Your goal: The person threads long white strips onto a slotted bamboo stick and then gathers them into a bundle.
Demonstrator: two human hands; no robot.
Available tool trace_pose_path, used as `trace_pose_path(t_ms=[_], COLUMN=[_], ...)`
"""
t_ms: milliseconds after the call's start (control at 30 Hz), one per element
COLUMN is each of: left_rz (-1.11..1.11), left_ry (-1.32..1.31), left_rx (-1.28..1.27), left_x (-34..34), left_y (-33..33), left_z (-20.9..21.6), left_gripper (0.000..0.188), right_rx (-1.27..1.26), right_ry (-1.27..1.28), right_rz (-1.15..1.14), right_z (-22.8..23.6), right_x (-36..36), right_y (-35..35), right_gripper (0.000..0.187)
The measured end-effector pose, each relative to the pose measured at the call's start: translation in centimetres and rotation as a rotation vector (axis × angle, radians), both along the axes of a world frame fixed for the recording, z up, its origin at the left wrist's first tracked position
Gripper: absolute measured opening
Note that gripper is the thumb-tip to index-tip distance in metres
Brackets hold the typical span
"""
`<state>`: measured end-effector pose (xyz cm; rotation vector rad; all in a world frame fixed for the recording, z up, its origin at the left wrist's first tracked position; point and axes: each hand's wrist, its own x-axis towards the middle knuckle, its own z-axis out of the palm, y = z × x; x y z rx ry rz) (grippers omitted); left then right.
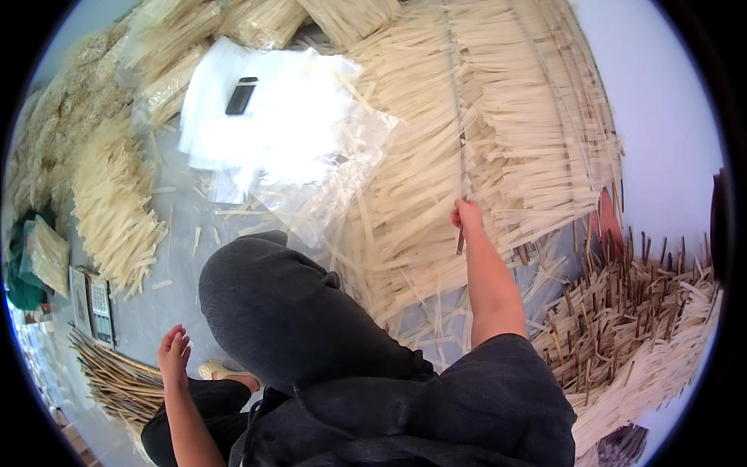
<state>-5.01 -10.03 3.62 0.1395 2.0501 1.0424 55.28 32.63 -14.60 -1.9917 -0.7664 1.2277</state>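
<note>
My right hand (465,214) is closed around the near end of a thin dark stick (461,241). The stick runs away from me over a broad layer of pale, flat, dry-looking strips (412,156), some lying across it. Low at the left, my left hand (174,354) is held up with loosely bent fingers and nothing visible in it. Below that hand lies a bundle of thin brown sticks (117,373). Clear plastic bags or sheets (272,117) are spread in front of my knee, beside the strips.
A dark phone (242,96) rests on the plastic. Loose strips (117,202) and filled clear bags (175,35) stand at the left and back. A calculator (101,310) lies near the brown sticks. At right, more strips with upright stick ends (622,319) pile up against a white wall (661,101).
</note>
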Motion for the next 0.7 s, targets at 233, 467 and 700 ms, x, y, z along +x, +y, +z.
trace_pose_path(t_ms=[233, 467, 700], left_rz=[-0.029, -0.082, -0.108], left_ry=[-0.052, -0.04, 0.104], left_rx=[0.129, 0.212, 0.364], left_x=[2.5, 3.0, 2.3], left_y=[2.8, 4.2, 6.8], left_z=[0.9, 1.8, 4.5], left_gripper=[0.032, 0.031, 0.03], right_rx=[0.488, 0.355, 0.532], right_ry=[-0.625, 0.047, -0.01], right_rz=[0.068, -0.043, 0.205], right_z=[5.3, 8.7, 11.8], right_x=[-2.0, -2.1, -1.5], right_y=[2.9, -12.9, -19.1], right_gripper=[0.025, 0.031, 0.033])
